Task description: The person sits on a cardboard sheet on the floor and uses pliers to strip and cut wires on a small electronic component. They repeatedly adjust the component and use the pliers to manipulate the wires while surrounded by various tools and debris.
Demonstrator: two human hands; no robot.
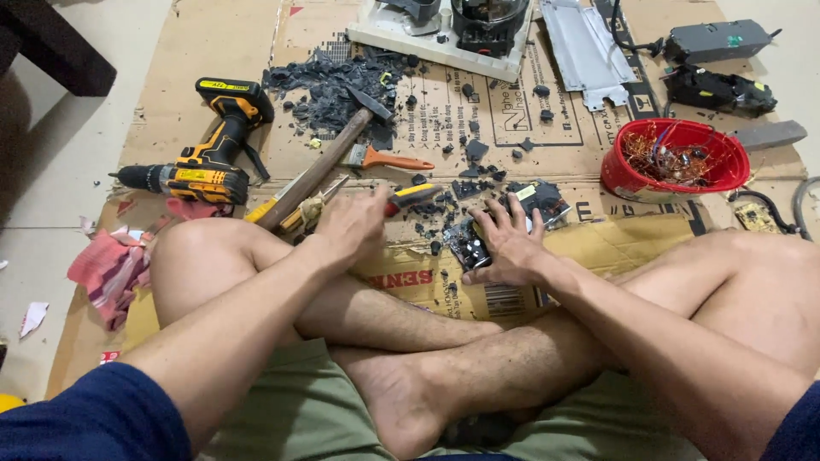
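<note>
The left hand [348,229] has its grip clamped around the end of a wooden-handled hammer [329,158], whose dark steel head points away from the person and lies at the edge of a heap of dark broken plastic fragments [337,85]. The right hand [511,246] lies flat with its fingers spread apart, its grip closed on nothing, pressing down on a dark circuit board with small components [468,243] that rests on the flattened brown cardboard sheet [213,51] covering the floor, just in front of the person's crossed bare legs. Between the two hands lies a screwdriver with a red, yellow and black handle [412,196], and just beyond it a scraper with an orange handle [389,159]. Small black shards are scattered on the cardboard around the board. To the left of the hammer lies a yellow and black cordless drill [205,162], with a crumpled pink and red cloth [111,269] near the left knee. To the right, well apart from the right hand, stands a red plastic bowl holding tangled copper wire [675,158]. Farther off lie a white plastic base [401,38], a grey metal plate [585,51] and two dark grey boxes with cables [717,64].
</note>
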